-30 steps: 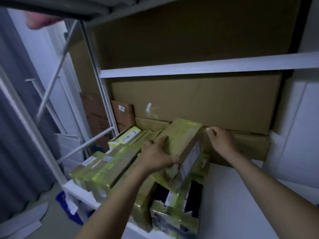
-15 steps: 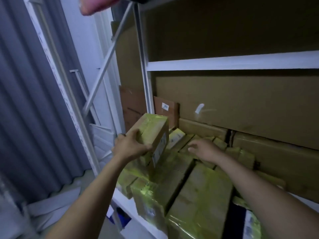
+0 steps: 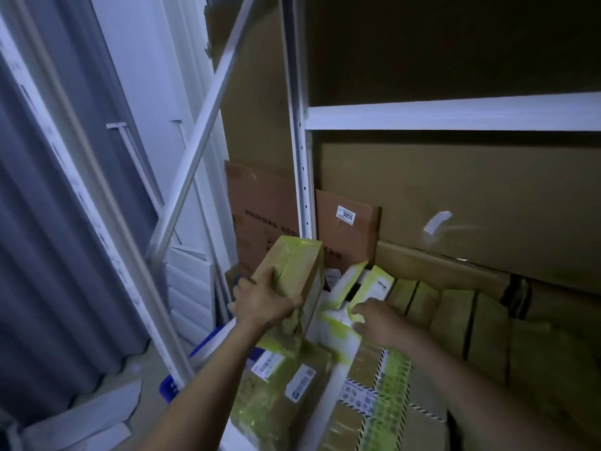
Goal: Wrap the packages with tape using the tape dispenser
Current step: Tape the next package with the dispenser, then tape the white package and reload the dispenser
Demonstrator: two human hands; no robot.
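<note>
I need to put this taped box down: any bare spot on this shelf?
No bare board shows; taped packages cover everything from the white upright rightwards. The only open room is above the flat-topped back row, before the large carton. It is tightest between the held package and the right hand.

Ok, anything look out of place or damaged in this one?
Taped packages lie heaped at mixed angles, not stacked. A white strip on the big cardboard box looks partly peeled. Left hand grips a tilted package, right hand pinches a white package; no tape dispenser visible.

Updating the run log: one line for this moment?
left hand: grips taped package above pile | right hand: on white parcel
</note>
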